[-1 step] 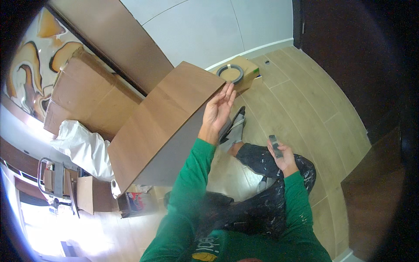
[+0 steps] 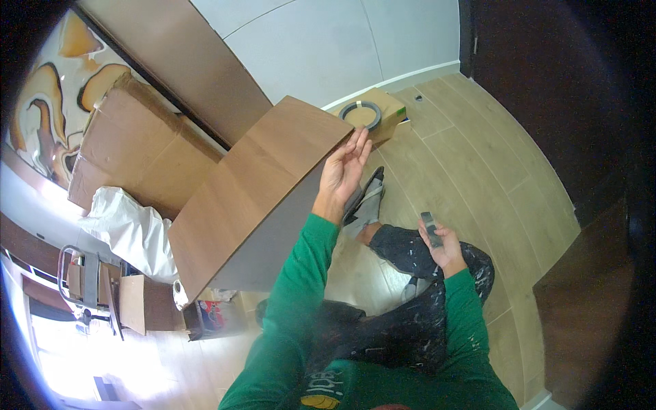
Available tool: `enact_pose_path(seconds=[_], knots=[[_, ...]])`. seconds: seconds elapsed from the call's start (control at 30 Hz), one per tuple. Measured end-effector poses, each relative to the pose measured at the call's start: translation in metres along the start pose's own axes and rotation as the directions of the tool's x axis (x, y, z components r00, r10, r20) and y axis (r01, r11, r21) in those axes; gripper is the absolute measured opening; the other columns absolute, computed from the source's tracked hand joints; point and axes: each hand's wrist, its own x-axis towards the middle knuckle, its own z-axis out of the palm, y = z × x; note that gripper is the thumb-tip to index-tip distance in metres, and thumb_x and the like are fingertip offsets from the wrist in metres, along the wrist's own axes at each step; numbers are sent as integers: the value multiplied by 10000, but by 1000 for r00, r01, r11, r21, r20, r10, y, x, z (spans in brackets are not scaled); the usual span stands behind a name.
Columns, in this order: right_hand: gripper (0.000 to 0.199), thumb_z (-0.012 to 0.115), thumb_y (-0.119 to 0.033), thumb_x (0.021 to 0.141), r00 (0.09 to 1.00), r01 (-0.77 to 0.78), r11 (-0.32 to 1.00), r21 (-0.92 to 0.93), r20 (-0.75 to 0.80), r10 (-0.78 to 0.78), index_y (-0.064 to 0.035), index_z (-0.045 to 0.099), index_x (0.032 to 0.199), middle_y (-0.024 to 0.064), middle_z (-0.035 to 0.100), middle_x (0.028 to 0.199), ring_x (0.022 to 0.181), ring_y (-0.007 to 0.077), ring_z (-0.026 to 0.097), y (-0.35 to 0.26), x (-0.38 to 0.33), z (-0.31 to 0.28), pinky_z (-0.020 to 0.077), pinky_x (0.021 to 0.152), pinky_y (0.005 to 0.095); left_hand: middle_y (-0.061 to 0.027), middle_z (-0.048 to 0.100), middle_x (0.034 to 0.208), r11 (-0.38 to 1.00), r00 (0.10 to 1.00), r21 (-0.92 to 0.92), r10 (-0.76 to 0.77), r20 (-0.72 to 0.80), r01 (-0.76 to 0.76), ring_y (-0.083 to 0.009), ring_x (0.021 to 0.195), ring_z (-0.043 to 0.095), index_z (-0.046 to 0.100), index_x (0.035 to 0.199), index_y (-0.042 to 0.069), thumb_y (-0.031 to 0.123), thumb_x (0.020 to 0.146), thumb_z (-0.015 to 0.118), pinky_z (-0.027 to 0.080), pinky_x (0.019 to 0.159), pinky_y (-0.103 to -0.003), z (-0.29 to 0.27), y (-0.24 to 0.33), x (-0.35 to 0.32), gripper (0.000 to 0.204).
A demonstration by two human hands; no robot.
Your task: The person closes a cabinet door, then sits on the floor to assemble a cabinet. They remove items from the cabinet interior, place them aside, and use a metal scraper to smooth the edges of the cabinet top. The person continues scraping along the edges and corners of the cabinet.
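Bare hands are held apart, with green sleeves drawn down to the wrists. The left hand (image 2: 345, 171) is held with its palm turned up and its fingers stretched out; it is placed at the long edge of a brown wood-grain panel (image 2: 256, 188), close to the far corner. Whether the panel is actually pressed or only approached by the fingers cannot be told. By the right hand (image 2: 447, 249), a small dark grey piece (image 2: 432, 232) is gripped between thumb and fingers, above the bent knee and well apart from the panel.

The panel is set at a slant to the person's left, and a grey face (image 2: 273, 229) is seen beneath its near edge. Beyond the far corner, a dark ring-shaped coil (image 2: 376, 115) is laid on a cardboard box (image 2: 391, 125). Behind the panel, on the left, a large brown carton (image 2: 147, 147) and a crumpled white sack (image 2: 137, 236) are seen. Dark trousers (image 2: 389, 335) are spotted with pale marks, and the floor (image 2: 499, 178) is covered with light wood-look planks.
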Motion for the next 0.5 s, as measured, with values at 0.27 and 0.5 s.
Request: enact_pose_path(seconds=[0.27, 0.5], knots=[[587, 446, -14, 807, 999, 36, 999, 2, 37, -36, 146, 468, 1372, 270, 577, 1351, 1298, 353, 571, -2, 7, -3, 464, 1139, 432, -273, 375, 1558, 999, 1000, -50, 12, 20, -11, -354, 1474, 369, 302, 1450, -145, -38, 974, 509, 347, 1235, -459, -7, -2, 6, 530], [566, 460, -13, 807, 1000, 3, 1000, 8, 21, -3, 132, 501, 1352, 258, 582, 1353, 1299, 345, 572, -3, 10, -7, 464, 1133, 436, -284, 370, 1563, 997, 997, -2, 76, -22, -76, -356, 1461, 390, 346, 1434, -148, -3, 986, 525, 366, 1224, -458, -7, 9, -27, 503]])
